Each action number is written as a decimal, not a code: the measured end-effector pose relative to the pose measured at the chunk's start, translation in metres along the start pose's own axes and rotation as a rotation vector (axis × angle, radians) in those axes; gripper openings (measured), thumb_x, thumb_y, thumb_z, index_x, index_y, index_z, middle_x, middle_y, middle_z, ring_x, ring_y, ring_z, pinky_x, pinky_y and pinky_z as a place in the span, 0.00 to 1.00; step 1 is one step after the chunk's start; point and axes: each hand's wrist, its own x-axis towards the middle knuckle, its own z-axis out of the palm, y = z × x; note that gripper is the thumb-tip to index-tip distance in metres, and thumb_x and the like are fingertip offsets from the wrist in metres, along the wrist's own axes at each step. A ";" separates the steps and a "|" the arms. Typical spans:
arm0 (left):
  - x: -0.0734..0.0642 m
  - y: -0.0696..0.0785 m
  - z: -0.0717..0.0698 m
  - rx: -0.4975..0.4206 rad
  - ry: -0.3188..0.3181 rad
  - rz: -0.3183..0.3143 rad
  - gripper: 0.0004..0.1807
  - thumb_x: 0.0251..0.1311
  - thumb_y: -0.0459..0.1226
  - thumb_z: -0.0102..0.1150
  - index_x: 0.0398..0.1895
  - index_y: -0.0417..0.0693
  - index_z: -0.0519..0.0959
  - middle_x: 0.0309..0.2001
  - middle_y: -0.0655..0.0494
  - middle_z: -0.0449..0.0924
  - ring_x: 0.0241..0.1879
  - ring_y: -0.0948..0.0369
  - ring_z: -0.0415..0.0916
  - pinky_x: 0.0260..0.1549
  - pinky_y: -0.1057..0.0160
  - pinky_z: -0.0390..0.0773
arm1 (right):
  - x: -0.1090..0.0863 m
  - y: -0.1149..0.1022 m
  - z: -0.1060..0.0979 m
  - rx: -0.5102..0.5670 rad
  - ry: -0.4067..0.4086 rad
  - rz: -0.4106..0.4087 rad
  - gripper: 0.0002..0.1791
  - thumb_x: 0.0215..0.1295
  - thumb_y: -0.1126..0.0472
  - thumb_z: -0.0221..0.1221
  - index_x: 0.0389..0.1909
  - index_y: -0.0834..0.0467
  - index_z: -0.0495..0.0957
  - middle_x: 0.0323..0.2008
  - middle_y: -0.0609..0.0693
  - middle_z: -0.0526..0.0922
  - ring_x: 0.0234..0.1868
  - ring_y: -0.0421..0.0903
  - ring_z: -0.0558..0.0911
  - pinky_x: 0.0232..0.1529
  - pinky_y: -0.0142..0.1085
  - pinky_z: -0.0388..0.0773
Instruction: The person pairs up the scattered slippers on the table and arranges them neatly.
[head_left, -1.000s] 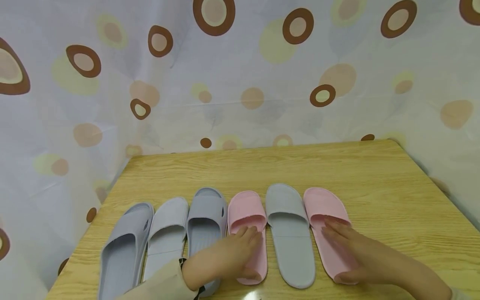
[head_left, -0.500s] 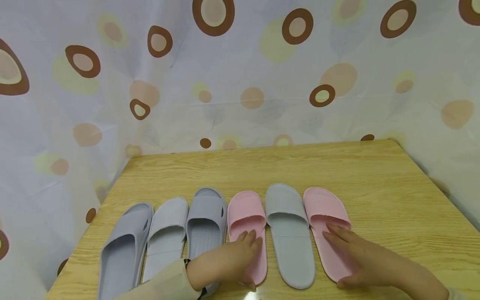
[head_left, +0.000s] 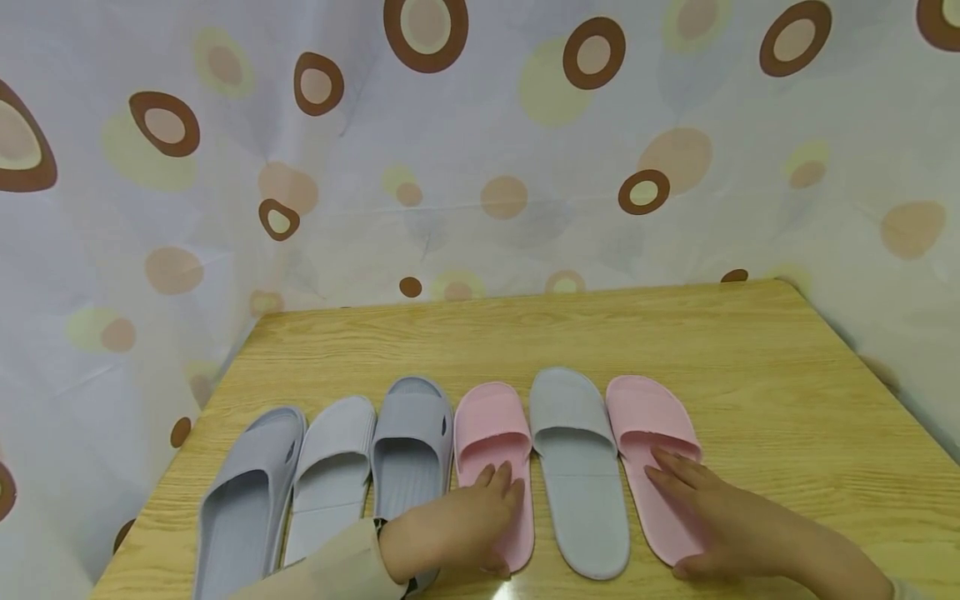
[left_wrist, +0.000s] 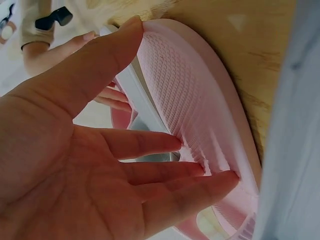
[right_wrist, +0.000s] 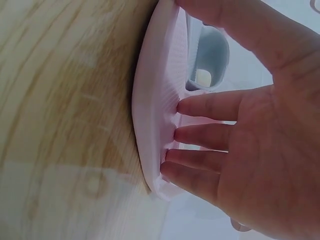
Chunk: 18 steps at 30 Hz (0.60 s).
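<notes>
Two pink slippers lie in a row of slides on the table, a pale grey-green slipper (head_left: 588, 521) between them. On the left pink slipper (head_left: 492, 412) my left hand (head_left: 468, 525) rests its fingertips; the thumb lies by the heel end. Its fingers look nearly straight in the left wrist view, touching the textured pink footbed (left_wrist: 172, 80). My right hand (head_left: 720, 521) likewise touches the right pink slipper (head_left: 651, 408), fingers spread over the footbed and thumb by the heel. The right wrist view has those fingers extended against the slipper's pink side (right_wrist: 150, 95).
Left of the pink pair stand a grey slide (head_left: 412, 412), a paler grey slide (head_left: 337, 429) and another grey slide (head_left: 258, 450). All lie toes away on the wooden table (head_left: 787, 375). A patterned cloth (head_left: 480, 150) hangs behind and beside it.
Both hands have drawn slightly toward the near side, their thumbs now a little lower by the slippers' heels. The slippers have not visibly moved.
</notes>
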 end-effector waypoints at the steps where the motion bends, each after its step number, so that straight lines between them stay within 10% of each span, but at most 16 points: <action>1: 0.000 0.001 0.000 0.001 -0.001 -0.001 0.50 0.46 0.54 0.72 0.69 0.39 0.63 0.69 0.39 0.59 0.67 0.45 0.60 0.59 0.60 0.70 | 0.000 0.000 0.000 0.005 0.000 0.000 0.53 0.42 0.40 0.73 0.66 0.64 0.65 0.63 0.70 0.66 0.64 0.55 0.67 0.57 0.11 0.29; 12: 0.005 0.001 -0.005 -0.010 -0.053 -0.022 0.50 0.47 0.53 0.72 0.69 0.38 0.62 0.70 0.38 0.58 0.67 0.44 0.60 0.61 0.57 0.68 | -0.001 0.004 0.001 0.034 0.016 -0.031 0.53 0.45 0.40 0.71 0.69 0.62 0.61 0.62 0.73 0.65 0.72 0.33 0.42 0.59 0.13 0.30; 18: 0.006 0.000 -0.006 -0.011 -0.052 -0.028 0.50 0.47 0.52 0.72 0.70 0.38 0.61 0.70 0.38 0.57 0.67 0.44 0.60 0.60 0.56 0.69 | 0.002 0.002 -0.003 0.033 -0.034 0.025 0.52 0.46 0.38 0.70 0.67 0.65 0.64 0.64 0.71 0.64 0.62 0.63 0.68 0.58 0.14 0.31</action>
